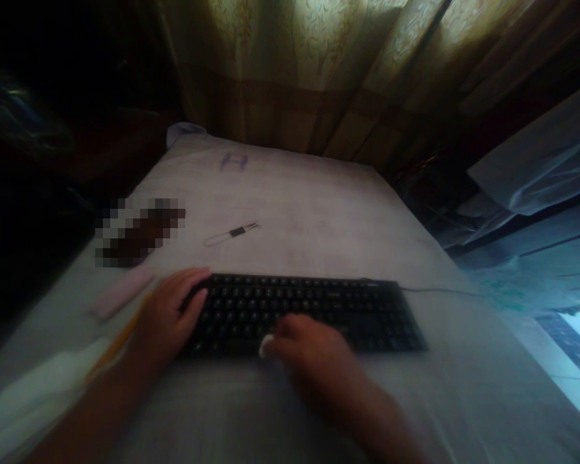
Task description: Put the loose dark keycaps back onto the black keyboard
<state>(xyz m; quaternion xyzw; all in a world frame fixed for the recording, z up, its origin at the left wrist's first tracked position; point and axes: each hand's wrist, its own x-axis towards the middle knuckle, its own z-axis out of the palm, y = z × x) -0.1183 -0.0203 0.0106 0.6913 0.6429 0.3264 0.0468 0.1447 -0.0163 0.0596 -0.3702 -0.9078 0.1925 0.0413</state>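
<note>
A black computer keyboard [314,309] lies flat on the cloth-covered table, its cable running off to the right. My left hand [167,316] grips its left end, thumb over the top and fingers along the far left corner. Pinched in my right hand [309,345] is a small white wad [267,346], down at the front row of keys by the space bar. The wad looks soft, but its exact kind is blurred. My right fingers cover part of the lower keys.
Tweezers with a dark grip [236,232] lie beyond the keyboard. To the left are a pixelated dark brown object [142,235], a pink strip-like item [122,293], a yellow stick-like thing [118,338] and white cloth or plastic [33,393]. Curtains [290,71] hang behind the table.
</note>
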